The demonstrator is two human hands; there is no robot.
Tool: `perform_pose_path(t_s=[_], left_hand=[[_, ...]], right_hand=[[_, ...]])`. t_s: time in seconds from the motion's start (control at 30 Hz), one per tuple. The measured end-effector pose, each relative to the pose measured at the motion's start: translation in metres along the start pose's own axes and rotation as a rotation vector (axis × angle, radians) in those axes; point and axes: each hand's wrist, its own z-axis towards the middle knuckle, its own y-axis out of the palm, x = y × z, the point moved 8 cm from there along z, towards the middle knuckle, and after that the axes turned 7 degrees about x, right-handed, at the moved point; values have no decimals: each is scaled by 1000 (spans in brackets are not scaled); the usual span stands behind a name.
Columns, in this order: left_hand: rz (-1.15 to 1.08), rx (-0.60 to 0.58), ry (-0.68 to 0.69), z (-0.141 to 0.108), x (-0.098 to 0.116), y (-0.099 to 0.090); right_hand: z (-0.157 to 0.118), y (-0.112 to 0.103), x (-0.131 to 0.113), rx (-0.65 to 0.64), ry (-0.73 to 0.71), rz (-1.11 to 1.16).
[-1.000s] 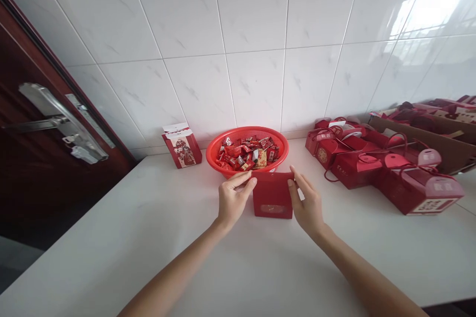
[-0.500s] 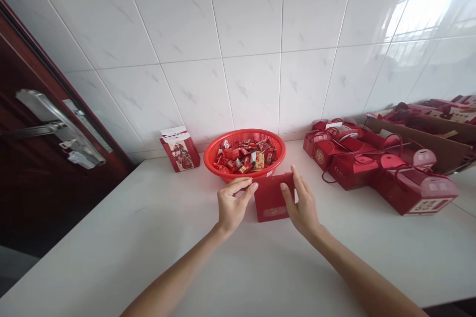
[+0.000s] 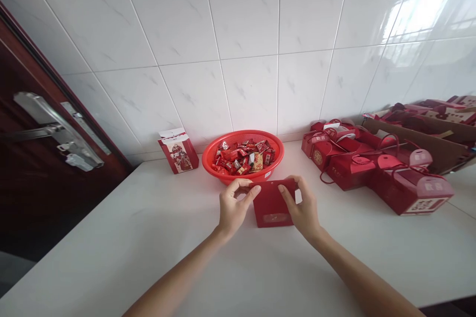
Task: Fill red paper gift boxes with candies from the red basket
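A dark red paper gift box [image 3: 273, 205] stands on the white table just in front of a candy basket, its plain side towards me and a small hole near its top edge. My left hand [image 3: 235, 203] pinches its upper left corner between thumb and fingers. At the upper right, my right hand [image 3: 303, 205] grips it, thumb on the near face and fingers curled over the top edge. The box's far side is hidden. Behind it, the red plastic basket [image 3: 208, 162] holds several wrapped candies [image 3: 241, 156].
A printed red gift box [image 3: 179, 152] stands by the tiled wall at left. Several red boxes with cord handles [image 3: 353, 168] cluster at right, beside a cardboard carton [image 3: 412, 133] of more red packaging. A door with a metal handle [image 3: 55, 129] borders the table's left.
My right fingers have curled over the box's top edge, and the right thumb has moved left on its face. The box sits slightly lower in view. My left hand keeps its pinch.
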Motion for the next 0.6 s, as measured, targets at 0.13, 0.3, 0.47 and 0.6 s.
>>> perform_pose_path(t_s=[0.13, 0.3, 0.47, 0.6], left_hand=[[-5, -26, 4, 4, 0, 3], [-2, -52, 34, 4, 3, 4], [-15, -104, 15, 5, 2, 4], [-36, -168, -51, 7, 0, 6]], right_hand=[[2, 0, 3, -17, 29, 18], [3, -2, 4, -32, 9, -12], [6, -10, -2, -15, -53, -20], [7, -11, -2, -84, 20, 68]])
